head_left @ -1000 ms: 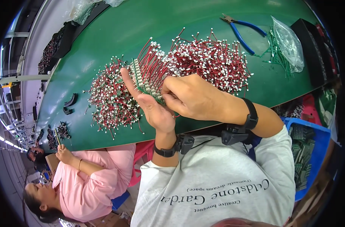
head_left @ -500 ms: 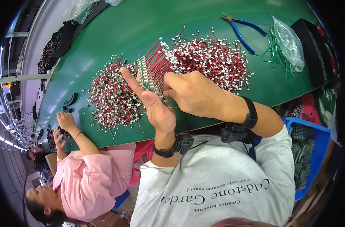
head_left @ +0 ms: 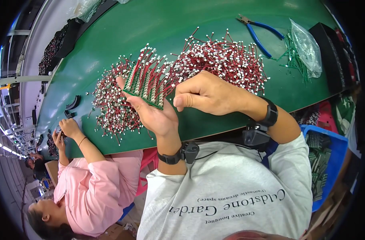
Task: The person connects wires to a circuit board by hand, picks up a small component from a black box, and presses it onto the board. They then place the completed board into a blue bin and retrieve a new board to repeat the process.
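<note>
My left hand (head_left: 160,120) is closed on a green circuit board panel (head_left: 144,100), its thumb along the near edge. The panel is tilted, and rows of white connectors and red wires with white plugs stand up from its face. Just right of the panel is my right hand (head_left: 208,94), apart from it, thumb and forefinger pressed together; whether anything is between them is hidden. Behind it lies a heap of red wires with white plugs (head_left: 226,60). Partly behind my left hand spreads another heap of wired pieces (head_left: 114,108).
Blue-handled cutters (head_left: 256,36), green strips (head_left: 294,56) and a clear plastic bag (head_left: 306,48) lie at the far right of the green table (head_left: 122,36). A blue crate (head_left: 336,160) of boards stands at my right. At left, a person in pink (head_left: 98,184) works at the table.
The panel has swung from nearly edge-on to show its wired face, moving slightly left with my left hand. My right hand has come away from it.
</note>
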A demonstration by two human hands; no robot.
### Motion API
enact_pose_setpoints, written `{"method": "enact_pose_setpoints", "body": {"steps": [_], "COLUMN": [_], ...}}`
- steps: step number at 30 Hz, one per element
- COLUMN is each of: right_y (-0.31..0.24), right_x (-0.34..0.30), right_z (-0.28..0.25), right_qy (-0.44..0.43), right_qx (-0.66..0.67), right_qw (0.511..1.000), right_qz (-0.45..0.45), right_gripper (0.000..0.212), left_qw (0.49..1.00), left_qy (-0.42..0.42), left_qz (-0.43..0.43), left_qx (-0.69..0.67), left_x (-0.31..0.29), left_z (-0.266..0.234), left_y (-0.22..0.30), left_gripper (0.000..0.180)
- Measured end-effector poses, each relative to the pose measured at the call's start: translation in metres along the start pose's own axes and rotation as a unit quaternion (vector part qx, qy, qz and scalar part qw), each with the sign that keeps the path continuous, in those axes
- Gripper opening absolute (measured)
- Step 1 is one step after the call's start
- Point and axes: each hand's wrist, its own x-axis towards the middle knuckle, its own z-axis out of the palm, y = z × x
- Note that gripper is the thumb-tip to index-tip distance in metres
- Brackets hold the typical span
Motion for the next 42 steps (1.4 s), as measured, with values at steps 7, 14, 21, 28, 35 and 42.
{"method": "enact_pose_setpoints", "body": {"steps": [7,14,21,28,35,42], "right_y": [-0.012,0.004,-0.010,-0.017,-0.003,0.002], "right_x": [-0.001,-0.002,0.000,-0.001,0.000,-0.004], "right_z": [-0.004,0.010,-0.003,0.003,0.017,0.030], "right_qy": [-0.016,0.012,-0.047,-0.003,0.032,0.044], "right_qx": [0.087,0.090,0.076,0.069,0.000,-0.071], "right_qw": [0.995,0.995,0.994,0.995,0.999,0.997], "right_qz": [0.043,-0.046,0.057,0.079,-0.016,0.001], "right_gripper": [0.029,0.032,0.026,0.013,0.010,0.011], "left_qw": [1.000,1.000,0.999,0.999,0.999,0.981], "left_qy": [0.002,0.018,0.009,-0.006,0.000,-0.023], "left_qz": [0.008,0.009,0.017,0.029,0.011,0.059], "left_qx": [0.013,0.014,0.032,0.026,0.040,0.186], "left_x": [0.001,0.001,0.000,-0.002,-0.006,-0.010], "left_z": [-0.002,-0.004,-0.002,0.000,0.004,0.003], "left_y": [0.005,0.005,0.005,0.003,0.003,-0.001], "left_gripper": [0.057,0.058,0.059,0.061,0.063,0.066]}}
